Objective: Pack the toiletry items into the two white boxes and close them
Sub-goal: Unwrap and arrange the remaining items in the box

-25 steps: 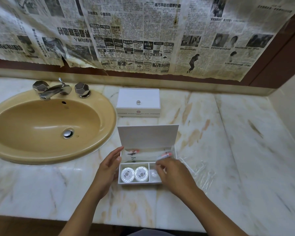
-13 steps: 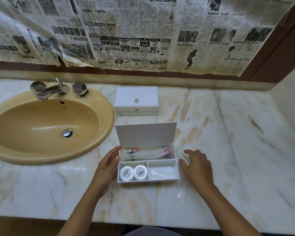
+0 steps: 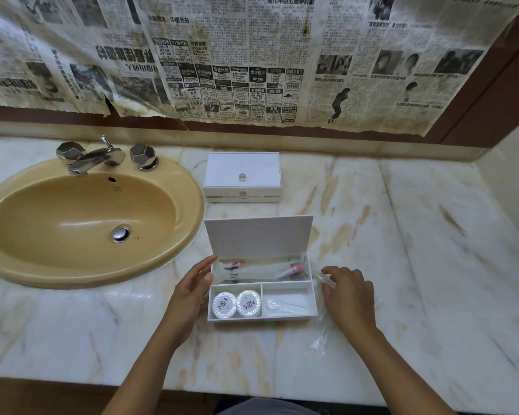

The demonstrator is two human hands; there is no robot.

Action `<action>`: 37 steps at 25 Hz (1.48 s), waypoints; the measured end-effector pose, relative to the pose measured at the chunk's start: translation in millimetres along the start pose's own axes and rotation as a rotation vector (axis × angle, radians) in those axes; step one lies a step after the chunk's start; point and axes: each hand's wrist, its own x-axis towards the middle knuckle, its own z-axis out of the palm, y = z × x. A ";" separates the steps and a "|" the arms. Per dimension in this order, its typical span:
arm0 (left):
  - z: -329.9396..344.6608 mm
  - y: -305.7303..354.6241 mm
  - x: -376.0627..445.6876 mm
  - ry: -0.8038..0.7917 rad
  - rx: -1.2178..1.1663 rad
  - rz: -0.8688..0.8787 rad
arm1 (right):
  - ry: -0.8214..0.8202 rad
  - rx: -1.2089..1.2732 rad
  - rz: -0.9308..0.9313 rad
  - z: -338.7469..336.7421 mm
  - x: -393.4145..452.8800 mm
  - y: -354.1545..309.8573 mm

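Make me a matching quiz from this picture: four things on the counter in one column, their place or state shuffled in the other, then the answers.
1. far white box
2. near white box
3. two round soaps
4. clear plastic packet

A. front left compartment
B. lid up
C. on the marble by the right hand
D. lid shut

Pairs: 1-D, 2-B, 3-A, 4-C
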 end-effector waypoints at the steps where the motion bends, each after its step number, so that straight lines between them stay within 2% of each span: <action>1: 0.9 1.5 -1.0 0.001 -0.002 0.001 | 0.031 0.026 -0.001 -4.3 0.3 -1.1; 5: 4.8 6.9 -4.2 0.018 -0.013 -0.001 | 0.143 0.181 -0.027 -30.0 -0.6 -13.3; 7: 4.5 6.8 -3.9 0.020 -0.018 -0.007 | 0.140 0.253 -0.071 -42.3 -3.7 -24.1; 11: 5.2 8.8 -5.1 0.012 -0.012 -0.013 | -0.102 0.282 -0.214 -49.5 -12.1 -48.0; 15: 3.9 7.4 -4.2 0.010 -0.009 -0.018 | -0.295 0.080 -0.352 -35.3 -18.5 -65.1; 23: 3.6 4.4 -3.1 0.011 0.001 -0.006 | -0.438 -0.055 -0.329 -9.0 -20.8 -65.6; 27: 3.9 6.9 -4.1 0.008 0.011 0.000 | -0.419 0.010 -0.354 -13.4 -21.0 -68.5; 31: 1.8 3.6 -1.7 0.007 0.012 0.008 | -0.519 0.032 -0.368 -3.5 -25.0 -67.0; 34: 0.5 2.0 -1.4 0.001 0.018 0.010 | -0.446 0.112 -0.402 -9.7 -25.5 -65.3; 37: 1.8 2.6 -1.7 0.007 0.013 0.007 | -0.191 0.277 -0.393 -25.4 -14.3 -59.4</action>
